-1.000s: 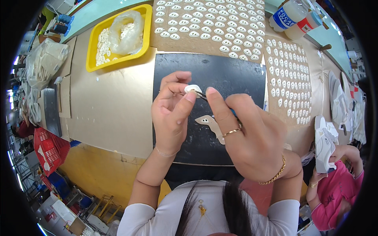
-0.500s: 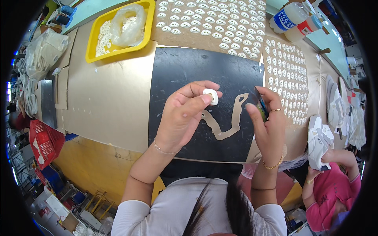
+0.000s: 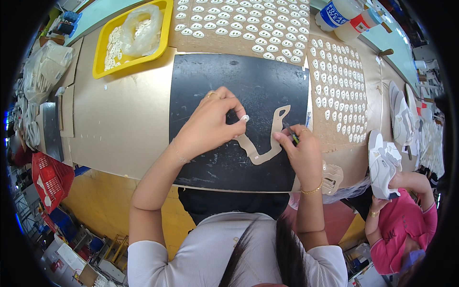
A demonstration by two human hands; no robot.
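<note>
My left hand (image 3: 208,122) is closed in a pinch on a small white oval piece (image 3: 245,118), held just over the upper left end of a beige curved strip (image 3: 262,159). That U-shaped strip lies on a black mat (image 3: 215,74); its right end has an oval hole. My right hand (image 3: 304,152) is closed around a slim dark tool (image 3: 295,138) with a yellow-green part, its kind mostly hidden by the fingers. The right thumb tip is beside the strip's right arm; I cannot tell if it touches.
Rows of small white pieces lie on brown boards (image 3: 229,44) beyond and right of the mat. A yellow tray (image 3: 99,60) with a plastic bag and loose pieces stands far left. Bottles (image 3: 332,16) stand far right. Another person (image 3: 404,225) holds a white shoe (image 3: 382,167).
My left hand has turned palm down and lowered the white piece towards the strip's left end. My right hand has moved left and down, closer to the strip. The view has shifted slightly.
</note>
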